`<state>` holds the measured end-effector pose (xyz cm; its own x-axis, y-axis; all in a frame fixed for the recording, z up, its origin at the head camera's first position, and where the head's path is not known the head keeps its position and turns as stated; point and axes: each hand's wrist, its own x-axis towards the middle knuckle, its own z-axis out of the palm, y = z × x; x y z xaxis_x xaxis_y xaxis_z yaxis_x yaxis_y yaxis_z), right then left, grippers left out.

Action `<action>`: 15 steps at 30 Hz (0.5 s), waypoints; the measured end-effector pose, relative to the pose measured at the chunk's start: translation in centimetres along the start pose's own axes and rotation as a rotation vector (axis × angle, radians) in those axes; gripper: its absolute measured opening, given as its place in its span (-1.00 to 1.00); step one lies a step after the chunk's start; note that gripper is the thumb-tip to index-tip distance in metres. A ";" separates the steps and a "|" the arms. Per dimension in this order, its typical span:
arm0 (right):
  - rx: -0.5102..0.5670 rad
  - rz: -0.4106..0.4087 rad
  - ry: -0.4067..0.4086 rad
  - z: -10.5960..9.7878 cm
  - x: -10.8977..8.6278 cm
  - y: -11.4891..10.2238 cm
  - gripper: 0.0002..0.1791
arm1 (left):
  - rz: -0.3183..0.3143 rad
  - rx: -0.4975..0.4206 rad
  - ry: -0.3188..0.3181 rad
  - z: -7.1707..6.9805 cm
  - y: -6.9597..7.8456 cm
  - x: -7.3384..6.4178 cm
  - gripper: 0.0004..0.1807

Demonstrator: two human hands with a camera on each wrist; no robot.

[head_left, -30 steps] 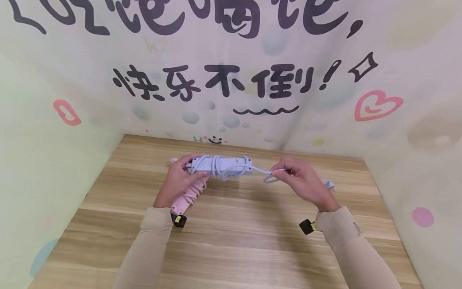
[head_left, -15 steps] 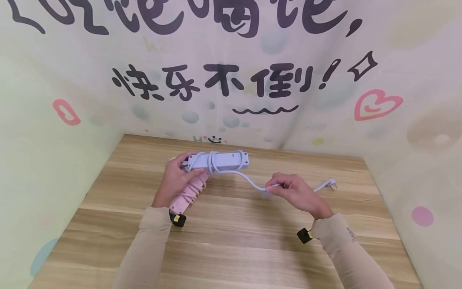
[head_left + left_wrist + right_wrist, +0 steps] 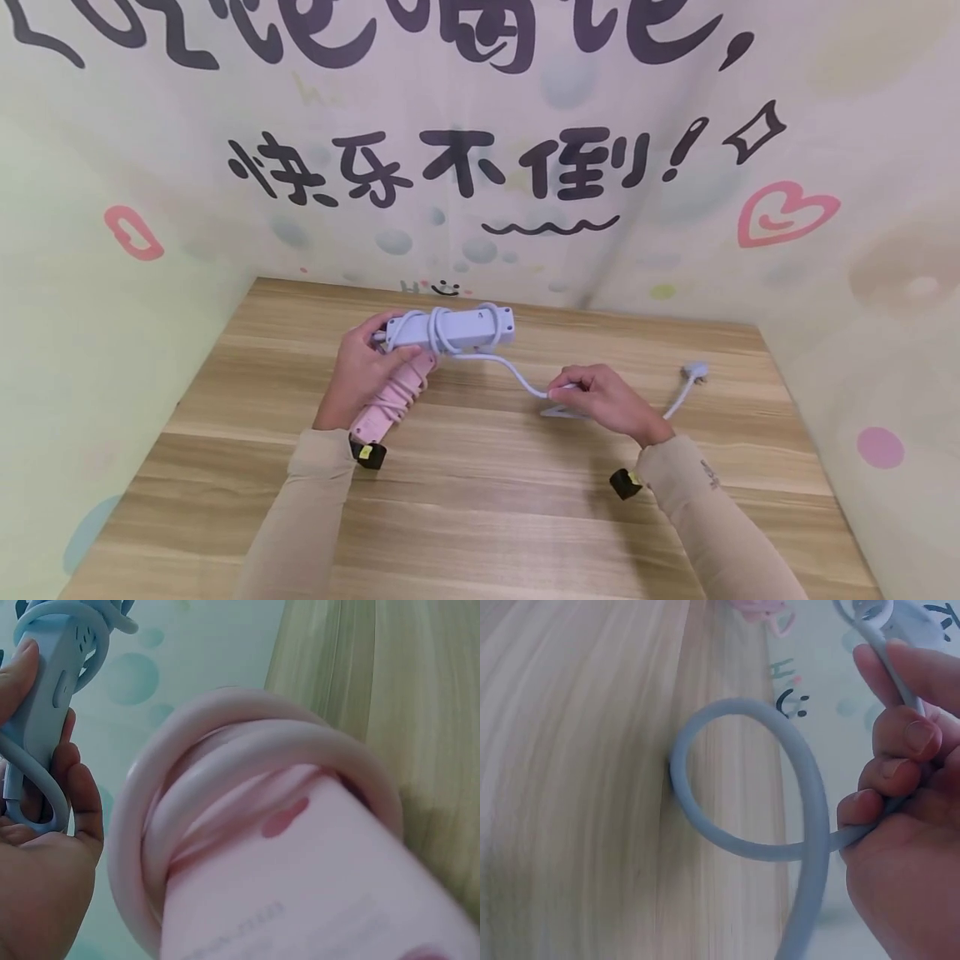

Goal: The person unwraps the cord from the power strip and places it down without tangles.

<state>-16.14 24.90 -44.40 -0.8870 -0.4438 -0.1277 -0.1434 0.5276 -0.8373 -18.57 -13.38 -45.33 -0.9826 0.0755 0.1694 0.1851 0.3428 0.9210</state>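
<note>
My left hand (image 3: 362, 367) grips one end of a light blue power strip (image 3: 468, 327), its cord looped several times round the body. In the left wrist view the thumb lies along the blue strip (image 3: 46, 682) and the fingers curl beneath it. Out to the right, my right hand (image 3: 606, 400) pinches the loose stretch of the blue cord (image 3: 513, 372). Past that hand the cord ends in a plug (image 3: 696, 372). A loop of cord (image 3: 682, 780) hangs by the fingers in the right wrist view. Below my left hand lies a pink power strip (image 3: 392, 400) wrapped in its own cord.
Both strips are over a wood-grain table (image 3: 480, 500). A printed cloth backdrop (image 3: 480, 258) rises behind the table's far edge, with more cloth at both sides. Each wrist carries a small black camera, such as the left camera (image 3: 369, 455).
My right hand has moved down and slightly left, drawing cord off the blue strip, which shows fewer loops. The plug has swung into fuller view. My left hand keeps its grip, shifted slightly up and left.
</note>
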 end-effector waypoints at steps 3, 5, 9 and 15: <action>-0.039 0.000 -0.001 -0.2 0.5 0.3 -0.78 | 0.000 -0.009 0.001 -0.2 0.2 0.0 -0.43; -0.071 0.008 0.006 -0.4 0.9 0.6 -0.77 | 0.002 -0.011 -0.001 -0.2 0.3 0.0 -0.43; -0.124 0.028 0.022 -0.7 1.9 1.0 -0.76 | 0.019 -0.023 -0.003 -0.3 0.4 0.0 -0.45; -0.155 0.069 0.042 -0.8 3.8 1.2 -0.73 | 0.055 -0.021 -0.022 -0.2 0.5 -0.1 -0.43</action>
<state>-20.06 24.46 -45.49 -0.9141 -0.3739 -0.1571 -0.1449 0.6628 -0.7346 -18.39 -13.43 -44.79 -0.9706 0.1145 0.2119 0.2379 0.3179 0.9178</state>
